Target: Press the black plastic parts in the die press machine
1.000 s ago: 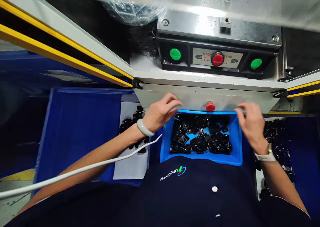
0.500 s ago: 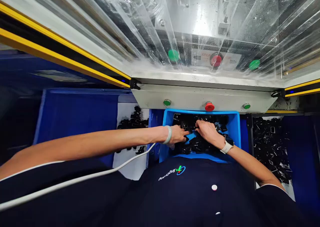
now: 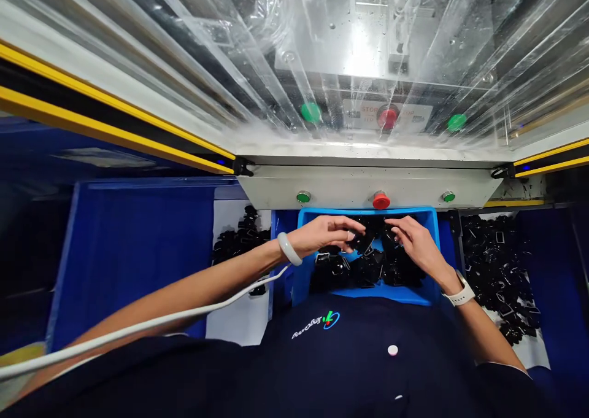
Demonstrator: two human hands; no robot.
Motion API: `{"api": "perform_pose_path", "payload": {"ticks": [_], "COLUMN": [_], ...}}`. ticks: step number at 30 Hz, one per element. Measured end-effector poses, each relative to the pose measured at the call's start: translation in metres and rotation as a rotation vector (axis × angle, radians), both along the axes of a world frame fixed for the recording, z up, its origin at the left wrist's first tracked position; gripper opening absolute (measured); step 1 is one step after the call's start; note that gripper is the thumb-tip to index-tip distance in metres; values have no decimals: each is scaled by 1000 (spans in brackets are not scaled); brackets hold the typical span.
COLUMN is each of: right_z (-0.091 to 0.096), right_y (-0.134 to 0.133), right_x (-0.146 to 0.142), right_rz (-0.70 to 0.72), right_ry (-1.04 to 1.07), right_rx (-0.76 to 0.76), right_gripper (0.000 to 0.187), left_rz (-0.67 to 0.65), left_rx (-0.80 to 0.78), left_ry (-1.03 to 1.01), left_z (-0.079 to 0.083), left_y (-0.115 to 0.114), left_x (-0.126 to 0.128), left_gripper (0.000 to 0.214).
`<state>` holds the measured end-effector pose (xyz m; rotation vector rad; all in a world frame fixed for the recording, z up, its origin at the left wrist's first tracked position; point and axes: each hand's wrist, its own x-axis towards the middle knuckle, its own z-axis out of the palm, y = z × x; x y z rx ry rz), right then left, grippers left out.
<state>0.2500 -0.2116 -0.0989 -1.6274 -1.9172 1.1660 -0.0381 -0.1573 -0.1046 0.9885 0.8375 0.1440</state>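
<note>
Grip spread: left hand (image 3: 319, 235), right hand (image 3: 416, 243) over black parts (image 3: 363, 270), blue bin (image 3: 432, 252) (red button (image 3: 381, 201) beyond rim).

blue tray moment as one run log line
left hand at black parts | right hand at same parts | blue tray by red button

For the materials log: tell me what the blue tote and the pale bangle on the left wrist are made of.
The blue tote looks like moulded plastic: smooth, semi-gloss walls, rounded corners. The bangle looks like polished stone, perhaps jade: milky, glossy, seamless, though glass is possible.
</note>
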Motion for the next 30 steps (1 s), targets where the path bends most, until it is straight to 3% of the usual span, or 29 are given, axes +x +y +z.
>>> {"api": "perform_pose_path", "payload": {"ticks": [3,6,13,18,22,26,30], "right_z": [21,37,37,40,62,103,131], "right_y": [-2,-4,0,9,19,54,136], "right_x": [-2,-11,-29,-34,-30,-17,-17], "right_rz": [-123,-197,100,268,366,159,-80], "right_ry": [8,29,-9,-86,-27,-22,-179], "right_rx": [147,337,656,692,618,588,669], "right_gripper": [25,17,27,36,38,32,30], "left_rz": [255,356,449,486,532,573,679], "left_rx": [-232,-303,-308,-198,-82,79,342], "left_ry": [-120,-177,-210,-154,-93,-138,-131], "left_z": [15,22,37,42,46,70,103], "left_y": [3,0,0,7,17,40,73], "left_x": [6,12,27,37,42,38,35], "left_gripper": [40,38,35,38,42,35,33]}}
